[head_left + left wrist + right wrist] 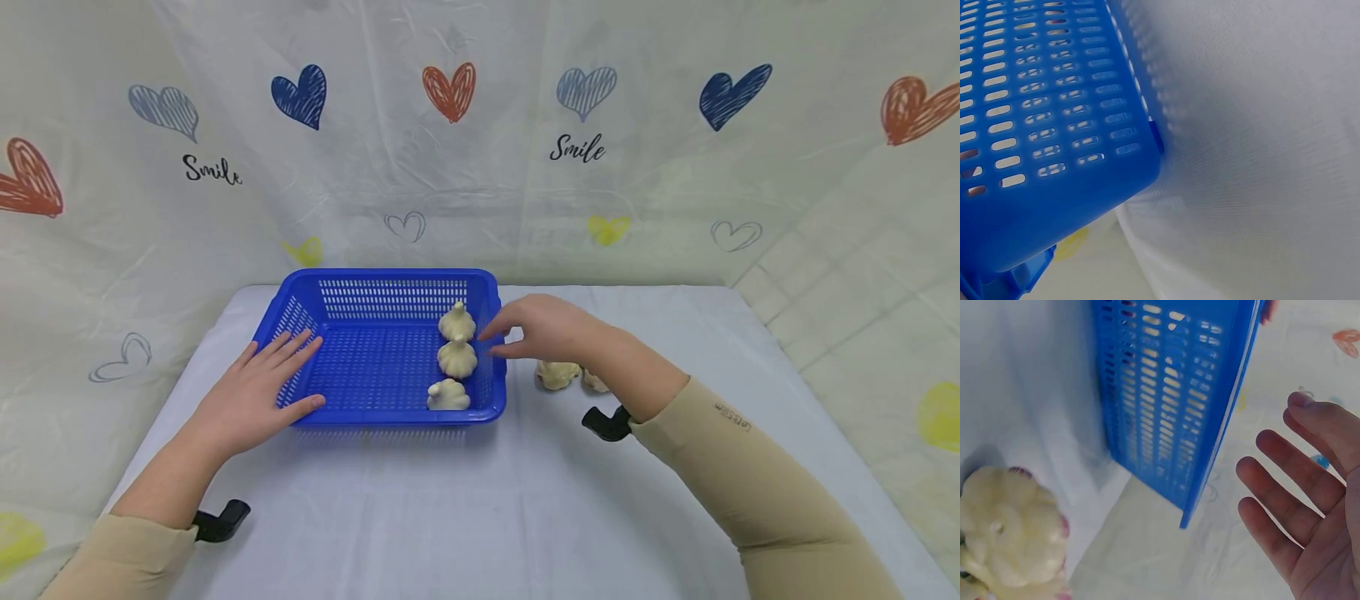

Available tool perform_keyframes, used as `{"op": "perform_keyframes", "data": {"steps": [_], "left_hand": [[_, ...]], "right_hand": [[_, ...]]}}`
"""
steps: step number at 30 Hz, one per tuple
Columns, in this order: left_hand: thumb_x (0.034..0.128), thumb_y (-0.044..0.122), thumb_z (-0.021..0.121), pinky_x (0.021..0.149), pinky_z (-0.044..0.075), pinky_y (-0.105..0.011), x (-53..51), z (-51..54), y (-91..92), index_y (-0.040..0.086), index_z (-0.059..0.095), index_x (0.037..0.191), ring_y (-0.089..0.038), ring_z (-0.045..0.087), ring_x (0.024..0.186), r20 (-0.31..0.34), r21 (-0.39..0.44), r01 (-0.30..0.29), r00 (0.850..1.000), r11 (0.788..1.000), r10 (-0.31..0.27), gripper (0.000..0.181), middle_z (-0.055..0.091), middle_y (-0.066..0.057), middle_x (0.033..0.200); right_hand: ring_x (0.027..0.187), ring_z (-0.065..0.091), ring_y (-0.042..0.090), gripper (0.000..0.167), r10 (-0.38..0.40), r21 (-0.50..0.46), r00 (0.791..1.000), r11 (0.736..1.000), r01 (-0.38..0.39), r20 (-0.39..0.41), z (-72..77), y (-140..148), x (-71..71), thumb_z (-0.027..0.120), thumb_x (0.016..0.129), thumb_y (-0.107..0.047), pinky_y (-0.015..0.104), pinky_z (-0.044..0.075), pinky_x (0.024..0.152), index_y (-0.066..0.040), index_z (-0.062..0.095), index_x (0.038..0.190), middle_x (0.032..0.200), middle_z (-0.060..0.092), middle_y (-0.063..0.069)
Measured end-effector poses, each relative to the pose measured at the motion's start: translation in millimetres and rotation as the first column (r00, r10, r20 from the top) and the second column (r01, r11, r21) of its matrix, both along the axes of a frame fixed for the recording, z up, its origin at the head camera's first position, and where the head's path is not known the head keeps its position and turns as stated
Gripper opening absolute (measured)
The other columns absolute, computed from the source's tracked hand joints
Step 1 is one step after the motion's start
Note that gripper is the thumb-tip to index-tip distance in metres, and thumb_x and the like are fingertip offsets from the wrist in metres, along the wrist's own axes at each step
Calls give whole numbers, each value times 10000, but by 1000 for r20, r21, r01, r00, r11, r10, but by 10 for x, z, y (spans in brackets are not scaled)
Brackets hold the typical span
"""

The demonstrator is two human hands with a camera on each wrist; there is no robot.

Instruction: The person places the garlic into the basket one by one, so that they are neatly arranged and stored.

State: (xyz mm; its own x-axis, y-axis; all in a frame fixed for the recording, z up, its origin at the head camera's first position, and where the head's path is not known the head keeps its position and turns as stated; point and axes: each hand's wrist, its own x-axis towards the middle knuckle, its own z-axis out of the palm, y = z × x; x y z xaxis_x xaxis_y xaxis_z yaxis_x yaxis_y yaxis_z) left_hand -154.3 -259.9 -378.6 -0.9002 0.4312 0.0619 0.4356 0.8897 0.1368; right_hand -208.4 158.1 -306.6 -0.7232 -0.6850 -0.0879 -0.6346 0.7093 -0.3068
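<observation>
So the basket (390, 418) by the far edge of the white table (450, 517) is bright blue with rows of slots, and the garlic bulbs (457, 360) along its right edge are creamy white. Backdrop (510, 175)'s off-white with red, navy, pale blue and yellow hearts (448, 92), sleeves (757, 483) are beige.

Pale printed sheeting (495, 179) behind a white-covered table (442, 517)
In the head view, the sheeting carries a red heart (450, 92) at 12 o'clock, a dark blue heart (735, 97) at 2 and a yellow patch (18, 543) at 8; the table spreads toward 6 under soft light.
</observation>
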Motion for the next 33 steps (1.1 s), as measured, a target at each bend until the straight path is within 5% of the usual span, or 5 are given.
{"op": "perform_keyframes", "data": {"steps": [20,26,33], "left_hand": [[933,617,550,1207,21,-565,7,12,0,203,200,1600,-384,163,1494,-5,-12,-9,1000,1000,9,860,196,-98,1645],[936,619,541,1209,-43,-534,13,22,0,199,192,1602,-389,153,1495,1,-11,-8,1000,1000,8,861,188,-106,1645],[931,604,562,1195,54,-598,-1,10,-5,197,199,1601,-392,163,1492,-7,-14,-5,1000,1000,5,863,199,-108,1642]], "right_hand": [[1141,636,248,241,-170,-49,985,984,171,32,-206,981,152,731,908,-264,480,508,959,-180,763,1131,1165,713,2],[1150,624,299,250,-244,-11,969,970,244,28,-290,1300,216,740,893,-254,515,492,964,-146,759,1118,1154,714,23],[1067,638,285,312,-362,16,932,932,361,33,-343,1593,314,761,879,-313,498,517,887,-161,751,1151,1121,710,42]]}}
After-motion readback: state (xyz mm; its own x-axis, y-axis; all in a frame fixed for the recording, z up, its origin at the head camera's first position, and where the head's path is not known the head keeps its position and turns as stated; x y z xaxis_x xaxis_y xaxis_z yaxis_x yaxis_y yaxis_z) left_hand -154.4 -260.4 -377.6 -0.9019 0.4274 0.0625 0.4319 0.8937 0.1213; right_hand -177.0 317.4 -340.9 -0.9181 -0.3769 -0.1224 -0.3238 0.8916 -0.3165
